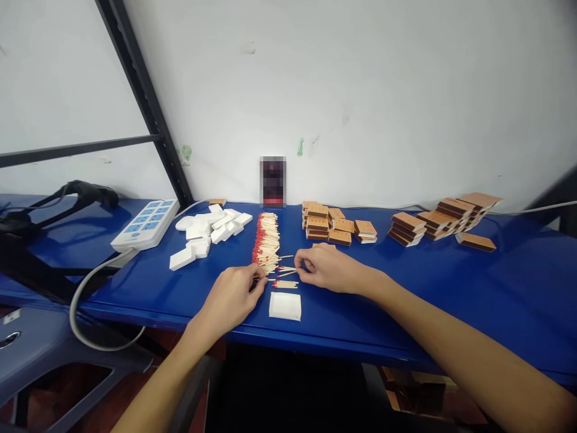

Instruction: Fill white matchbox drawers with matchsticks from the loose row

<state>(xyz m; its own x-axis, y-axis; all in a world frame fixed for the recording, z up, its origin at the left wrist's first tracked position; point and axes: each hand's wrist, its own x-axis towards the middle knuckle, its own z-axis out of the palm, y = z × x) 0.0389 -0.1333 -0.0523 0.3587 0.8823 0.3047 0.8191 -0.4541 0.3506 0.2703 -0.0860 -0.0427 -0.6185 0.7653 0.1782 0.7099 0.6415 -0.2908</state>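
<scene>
Easily done: scattering the matchstick heap [267, 242] just beyond the left hand [237, 293], or skewing the short matchstick row [287, 284] behind the white matchbox tray [285, 306], by brushing with the right hand [327, 266] (fingertips drawn close on both, no telling whether around a match).

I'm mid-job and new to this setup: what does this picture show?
No machine here: these are a person's bare left hand and right hand, seen by one head-worn camera looking forward and down. On the blue table is a long pile of red-tipped matches, with a few loose matches nearer. A white tray lies near the front edge. White pieces and a power strip lie left; brown matchboxes sit right. Both hands' fingertips are close to matches; whether either holds one is too small to tell.
</scene>
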